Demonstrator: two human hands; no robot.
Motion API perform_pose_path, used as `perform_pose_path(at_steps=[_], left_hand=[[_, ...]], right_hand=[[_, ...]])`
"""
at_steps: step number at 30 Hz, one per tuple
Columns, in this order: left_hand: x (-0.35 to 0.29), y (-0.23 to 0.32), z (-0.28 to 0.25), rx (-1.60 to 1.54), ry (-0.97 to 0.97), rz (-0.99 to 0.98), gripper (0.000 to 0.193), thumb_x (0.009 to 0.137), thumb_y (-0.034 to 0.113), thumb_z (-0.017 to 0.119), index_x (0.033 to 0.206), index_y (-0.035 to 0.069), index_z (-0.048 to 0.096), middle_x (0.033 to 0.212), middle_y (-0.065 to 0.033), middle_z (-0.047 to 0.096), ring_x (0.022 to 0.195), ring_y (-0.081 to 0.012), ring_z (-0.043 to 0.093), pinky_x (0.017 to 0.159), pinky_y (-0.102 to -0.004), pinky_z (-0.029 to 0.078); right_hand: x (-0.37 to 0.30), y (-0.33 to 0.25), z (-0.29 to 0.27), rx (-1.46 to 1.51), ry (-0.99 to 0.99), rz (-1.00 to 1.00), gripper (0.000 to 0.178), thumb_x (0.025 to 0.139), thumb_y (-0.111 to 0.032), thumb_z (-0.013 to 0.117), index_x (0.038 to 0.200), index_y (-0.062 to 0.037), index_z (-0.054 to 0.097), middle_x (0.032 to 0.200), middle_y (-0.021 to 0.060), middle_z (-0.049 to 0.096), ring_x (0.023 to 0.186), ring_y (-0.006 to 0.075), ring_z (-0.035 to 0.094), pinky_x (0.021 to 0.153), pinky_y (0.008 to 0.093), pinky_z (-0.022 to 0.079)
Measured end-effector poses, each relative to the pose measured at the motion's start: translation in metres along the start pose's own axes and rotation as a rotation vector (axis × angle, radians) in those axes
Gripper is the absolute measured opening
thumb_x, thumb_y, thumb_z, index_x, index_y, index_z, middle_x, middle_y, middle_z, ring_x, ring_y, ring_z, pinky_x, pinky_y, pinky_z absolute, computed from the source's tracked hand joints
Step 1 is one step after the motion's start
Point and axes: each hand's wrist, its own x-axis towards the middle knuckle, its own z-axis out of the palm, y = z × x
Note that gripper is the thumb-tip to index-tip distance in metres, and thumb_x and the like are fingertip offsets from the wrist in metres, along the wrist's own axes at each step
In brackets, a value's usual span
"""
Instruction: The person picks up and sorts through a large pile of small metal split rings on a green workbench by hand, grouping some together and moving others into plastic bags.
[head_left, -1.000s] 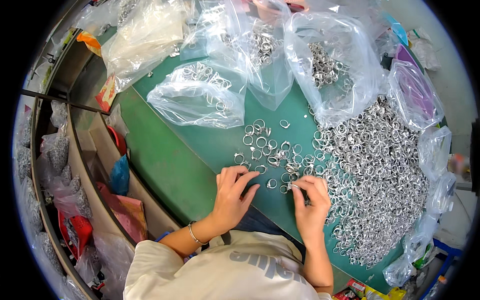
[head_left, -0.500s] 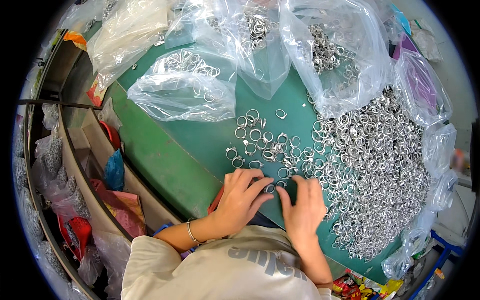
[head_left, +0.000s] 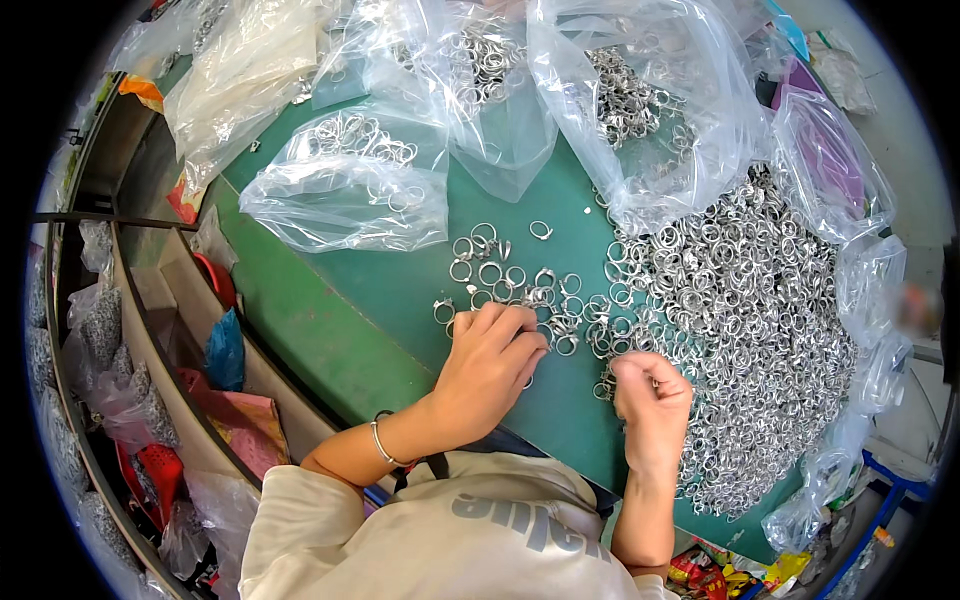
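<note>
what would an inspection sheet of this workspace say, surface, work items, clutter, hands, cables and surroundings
Surface: green tabletop, partly covered
Work items: loose metal rings mid-table; large ring pile to the right
Clutter: clear plastic bags along the far side, some holding rings
Left hand: fingers among the loose rings; grip unclear
Right hand: fingers curled beside the pile; hold unclear
Cables: nothing seen
Surroundings: compartmented shelf at left, holding crumpled blue plastic

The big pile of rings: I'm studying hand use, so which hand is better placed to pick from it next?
Likely the right hand: it is at the left edge of the pile, while the left hand is farther away, over the scattered rings. Whether the right holds anything is unclear.
</note>
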Motion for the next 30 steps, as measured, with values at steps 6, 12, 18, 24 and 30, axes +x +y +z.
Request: perform_pose_path(at_steps=[6,12,18,24,30], left_hand=[[-0.007,0.005,-0.009,-0.549,0.139,-0.220,0.021,0.072,-0.010,0.064,0.089,0.002,0.060,0.105,-0.0121,0.061,0.089,-0.0196,0.060,0.074,-0.0285,0.045],[-0.012,0.011,-0.018,-1.128,0.122,-0.519,0.028,0.080,-0.013,0.049,0.104,-0.002,0.055,0.108,-0.0126,0.057,0.088,-0.0172,0.059,0.067,-0.0259,0.046],[-0.017,-0.006,-0.014,-1.234,-0.025,-0.439,0.030,0.082,-0.013,0.047,0.109,-0.002,0.053,0.103,-0.0069,0.049,0.086,-0.0113,0.051,0.067,-0.0238,0.043],[-0.017,0.006,-0.013,-0.953,0.023,-0.509,0.028,0.078,-0.010,0.055,0.104,0.000,0.057,0.098,-0.0071,0.050,0.069,-0.0102,0.049,0.057,-0.0224,0.040],[-0.018,0.013,-0.016,-0.572,-0.028,-0.321,0.022,0.080,-0.010,0.054,0.098,0.000,0.062,0.082,-0.0072,0.058,0.062,-0.0095,0.050,0.054,-0.0219,0.041]], right_hand=[[0.029,0.001,0.039,-1.199,0.016,-0.367,0.022,0.075,-0.015,0.069,0.096,-0.0088,0.064,0.069,0.0083,0.051,0.059,0.0251,0.055,0.049,0.0359,0.042],[0.011,-0.004,0.015,-0.900,-0.009,-0.213,0.018,0.074,-0.006,0.068,0.092,-0.0074,0.066,0.065,0.0085,0.052,0.053,0.0245,0.053,0.047,0.0349,0.040],[-0.004,-0.014,0.005,-1.190,-0.111,-0.263,0.018,0.081,-0.003,0.059,0.098,-0.0060,0.065,0.066,0.0088,0.056,0.049,0.0255,0.052,0.047,0.0337,0.041],[-0.010,-0.010,-0.004,-0.872,0.005,-0.098,0.011,0.078,-0.009,0.067,0.087,-0.0038,0.066,0.068,0.0100,0.058,0.050,0.0264,0.053,0.047,0.0339,0.040],[-0.017,-0.016,-0.001,-1.192,0.182,-0.088,0.019,0.073,-0.012,0.073,0.088,-0.0050,0.063,0.067,0.0100,0.059,0.052,0.0265,0.055,0.048,0.0344,0.042]])
